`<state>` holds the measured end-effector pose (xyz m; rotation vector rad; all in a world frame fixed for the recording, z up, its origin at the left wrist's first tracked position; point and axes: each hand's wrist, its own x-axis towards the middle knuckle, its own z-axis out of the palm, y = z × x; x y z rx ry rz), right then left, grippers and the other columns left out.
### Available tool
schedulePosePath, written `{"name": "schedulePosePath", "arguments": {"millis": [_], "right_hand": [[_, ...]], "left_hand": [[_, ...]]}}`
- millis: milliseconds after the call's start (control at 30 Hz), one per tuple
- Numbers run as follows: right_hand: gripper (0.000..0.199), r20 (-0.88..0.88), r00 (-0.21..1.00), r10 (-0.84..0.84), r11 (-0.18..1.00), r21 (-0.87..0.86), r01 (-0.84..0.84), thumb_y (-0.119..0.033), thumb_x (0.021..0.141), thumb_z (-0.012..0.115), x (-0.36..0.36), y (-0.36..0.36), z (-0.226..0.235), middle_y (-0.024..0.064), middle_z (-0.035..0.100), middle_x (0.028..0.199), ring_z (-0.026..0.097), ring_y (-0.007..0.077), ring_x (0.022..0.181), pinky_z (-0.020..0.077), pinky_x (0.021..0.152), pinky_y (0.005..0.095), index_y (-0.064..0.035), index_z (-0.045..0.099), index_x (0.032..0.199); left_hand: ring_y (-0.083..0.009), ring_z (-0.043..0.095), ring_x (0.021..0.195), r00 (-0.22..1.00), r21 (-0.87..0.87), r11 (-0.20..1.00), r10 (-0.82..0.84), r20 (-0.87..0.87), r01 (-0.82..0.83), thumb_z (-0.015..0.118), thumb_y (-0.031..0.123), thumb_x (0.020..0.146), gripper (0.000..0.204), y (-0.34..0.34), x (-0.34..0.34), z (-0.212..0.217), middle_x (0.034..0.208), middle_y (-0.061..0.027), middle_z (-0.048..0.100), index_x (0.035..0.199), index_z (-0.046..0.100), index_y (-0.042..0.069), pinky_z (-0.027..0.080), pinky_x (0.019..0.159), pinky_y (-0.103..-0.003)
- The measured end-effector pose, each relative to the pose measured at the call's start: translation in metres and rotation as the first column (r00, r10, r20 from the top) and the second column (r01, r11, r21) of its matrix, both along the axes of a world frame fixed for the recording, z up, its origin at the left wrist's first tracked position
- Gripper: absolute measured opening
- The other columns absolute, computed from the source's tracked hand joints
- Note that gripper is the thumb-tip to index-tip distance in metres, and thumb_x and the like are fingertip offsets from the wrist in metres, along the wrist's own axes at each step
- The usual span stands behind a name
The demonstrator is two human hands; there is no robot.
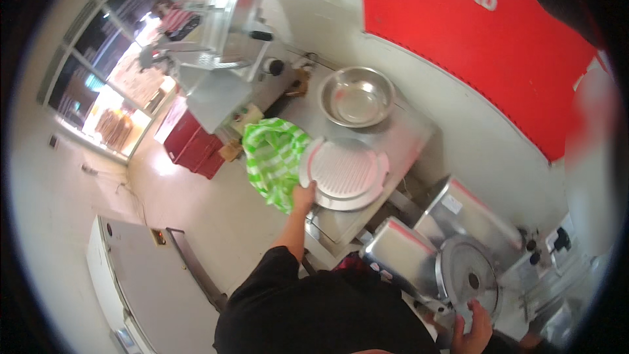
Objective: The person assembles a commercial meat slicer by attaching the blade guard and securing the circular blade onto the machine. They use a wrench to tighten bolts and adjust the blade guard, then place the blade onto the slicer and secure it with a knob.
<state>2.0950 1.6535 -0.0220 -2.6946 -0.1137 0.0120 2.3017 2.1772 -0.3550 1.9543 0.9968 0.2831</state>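
My left hand [304, 198] is closed on the near left rim of a round, ridged metal plate [344, 169], above the steel table's front part. Touching the plate's left side, a green-and-white checked cloth [275, 157] hangs over the table edge. At lower right my right hand [473, 331] has its fingers apart and slightly bent. Its fingertips are by the lower rim of a grey metal disc [468, 274] on a steel machine [409, 259]; whether they touch it I cannot tell.
A steel bowl [357, 97] stands on the table [413, 132] against the wall. Behind the cloth is a large meat slicer [226, 59]. Red crates [193, 144] sit on the floor by the window. A white chest freezer [154, 282] stands at lower left.
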Motion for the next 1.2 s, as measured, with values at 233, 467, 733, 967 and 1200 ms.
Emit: {"name": "schedulePosePath", "arguments": {"millis": [233, 467, 733, 967, 1200], "right_hand": [[0.034, 0.137, 0.989, -0.053, 0.996, -0.059, 0.062, -0.018, 0.077, 0.077, 0.025, 0.003, 0.009, 0.0121, 0.07, 0.098, 0.068, 0.0318, 0.087, 0.0534, 0.071, 0.0403, -0.0042, 0.067, 0.107], [0.032, 0.168, 0.977, -0.134, 0.985, -0.083, 0.15, -0.018, 0.075, 0.08, 0.017, -0.005, 0.01, 0.007, 0.069, 0.094, 0.068, 0.0237, 0.083, 0.0548, 0.069, 0.0353, -0.0054, 0.068, 0.102], [0.035, 0.115, 0.981, -0.157, 0.983, -0.078, 0.166, -0.016, 0.072, 0.079, 0.027, -0.01, 0.009, 0.0066, 0.07, 0.091, 0.068, 0.022, 0.078, 0.0555, 0.068, 0.034, -0.0032, 0.07, 0.103], [0.032, 0.097, 0.972, -0.212, 0.974, -0.056, 0.218, -0.018, 0.071, 0.079, 0.026, -0.014, 0.007, 0.0064, 0.07, 0.087, 0.068, 0.0213, 0.074, 0.0553, 0.066, 0.0334, -0.0039, 0.071, 0.099], [0.03, 0.079, 0.976, -0.203, 0.978, -0.031, 0.206, -0.021, 0.073, 0.079, 0.031, -0.019, 0.007, 0.0054, 0.07, 0.085, 0.068, 0.0201, 0.074, 0.0558, 0.066, 0.0322, -0.0045, 0.072, 0.097]], "left_hand": [[-0.0291, 0.07, 0.057, 0.658, -0.122, 0.872, -0.444, -0.609, 0.475, 0.072, 0.037, 0.08, 0.038, 0.07, -0.003, 0.002, 0.065, -0.016, 0.07, 0.073, 0.07, -0.001, 0.056, 0.055, -0.044], [-0.0259, 0.072, 0.082, 0.432, 0.214, 0.386, -0.868, -0.246, 0.897, 0.068, 0.014, 0.092, 0.026, -0.106, 0.121, 0.145, 0.09, -0.0169, 0.073, 0.106, 0.068, -0.007, 0.057, 0.075, -0.038], [-0.0268, 0.056, 0.121, -0.699, 0.543, -0.571, -0.714, 0.042, 0.615, 0.068, 0.008, 0.081, 0.029, -0.49, 0.153, 0.15, 0.12, -0.0062, 0.065, 0.11, 0.071, 0.011, 0.047, 0.101, -0.041], [-0.0221, 0.038, 0.141, -0.908, 0.6, -0.77, -0.386, -0.166, 0.218, 0.075, 0.018, 0.078, 0.023, -0.604, 0.15, 0.094, 0.133, 0.0046, 0.062, 0.099, 0.077, 0.025, 0.03, 0.113, -0.049], [-0.0225, 0.035, 0.144, -0.915, 0.549, -0.821, -0.329, -0.232, 0.156, 0.077, 0.022, 0.073, 0.022, -0.613, 0.145, 0.093, 0.136, 0.0082, 0.062, 0.092, 0.081, 0.032, 0.022, 0.118, -0.054]]}}
